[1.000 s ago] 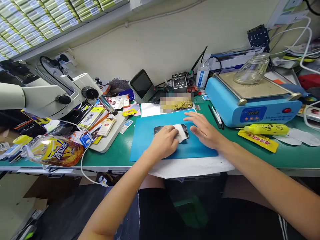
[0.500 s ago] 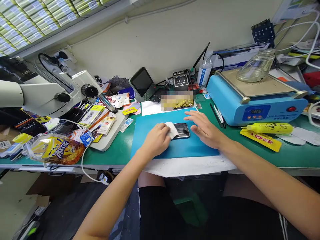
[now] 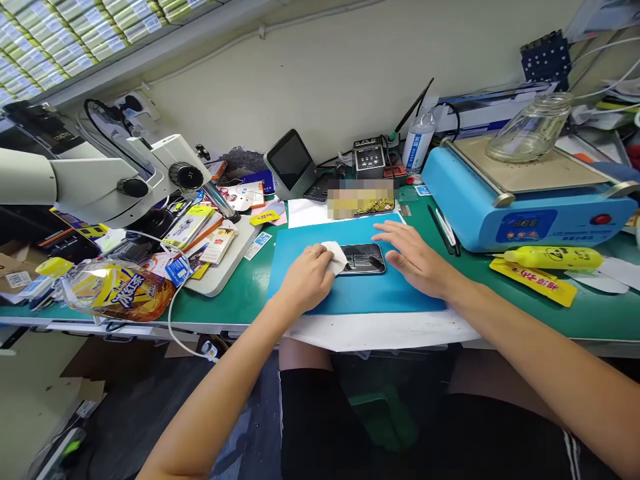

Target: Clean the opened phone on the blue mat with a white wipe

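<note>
The left hand [image 3: 309, 277] is half closed, fingers bent over a white wipe [image 3: 338, 259], likely light and soft. Just right of it lies the phone [image 3: 370, 260], its left end hidden; it looks stiff, slick and fragile, best held by its 2 long edges. The right hand [image 3: 416, 259] is spread, holding nothing, just beyond the phone's right end. The mat [image 3: 370, 299] extends nearer than both; pens [image 3: 444, 230] limit room beyond the right hand.

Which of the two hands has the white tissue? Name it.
The left hand, holding the white tissue at one end of the phone; the right hand is open without any.
</note>
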`<state>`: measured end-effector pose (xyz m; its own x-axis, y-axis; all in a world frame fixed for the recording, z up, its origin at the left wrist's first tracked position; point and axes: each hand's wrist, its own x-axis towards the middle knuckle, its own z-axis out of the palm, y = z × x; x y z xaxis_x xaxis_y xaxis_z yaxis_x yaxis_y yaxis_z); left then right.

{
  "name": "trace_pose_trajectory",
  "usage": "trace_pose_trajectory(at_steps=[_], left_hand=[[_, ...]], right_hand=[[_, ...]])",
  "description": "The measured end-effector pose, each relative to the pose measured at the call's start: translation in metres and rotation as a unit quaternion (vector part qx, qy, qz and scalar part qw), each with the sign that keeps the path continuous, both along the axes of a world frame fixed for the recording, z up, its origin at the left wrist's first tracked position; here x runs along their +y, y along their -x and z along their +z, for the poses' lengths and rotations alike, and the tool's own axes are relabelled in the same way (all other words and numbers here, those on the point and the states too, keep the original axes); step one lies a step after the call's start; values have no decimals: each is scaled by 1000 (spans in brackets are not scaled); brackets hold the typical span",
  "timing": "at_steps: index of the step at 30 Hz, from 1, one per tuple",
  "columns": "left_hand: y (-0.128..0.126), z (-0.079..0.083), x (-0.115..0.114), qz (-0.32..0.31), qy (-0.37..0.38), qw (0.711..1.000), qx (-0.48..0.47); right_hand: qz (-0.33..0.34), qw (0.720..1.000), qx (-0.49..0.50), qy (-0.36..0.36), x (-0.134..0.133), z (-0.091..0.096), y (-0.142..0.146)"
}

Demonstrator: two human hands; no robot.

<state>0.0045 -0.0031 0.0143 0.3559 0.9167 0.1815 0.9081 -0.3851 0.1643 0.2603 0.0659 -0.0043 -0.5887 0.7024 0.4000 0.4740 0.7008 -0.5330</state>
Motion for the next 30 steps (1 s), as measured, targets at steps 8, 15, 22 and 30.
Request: trace_pose_trajectory(at_steps=[8, 15, 22, 30], left_hand=[[-70, 0, 15, -85, -19, 996, 27], [-11, 5, 1, -25, 2, 999, 25], [-62, 5, 21, -69, -2, 997, 37], [-17, 2, -7, -15, 3, 1000, 12]], right_hand=[[-13, 1000, 0, -4, 7, -12, -5], [0, 1000, 0, 7, 8, -14, 0], [-15, 1000, 2, 12, 9, -14, -2], [-5, 1000, 7, 12, 9, -16, -1]])
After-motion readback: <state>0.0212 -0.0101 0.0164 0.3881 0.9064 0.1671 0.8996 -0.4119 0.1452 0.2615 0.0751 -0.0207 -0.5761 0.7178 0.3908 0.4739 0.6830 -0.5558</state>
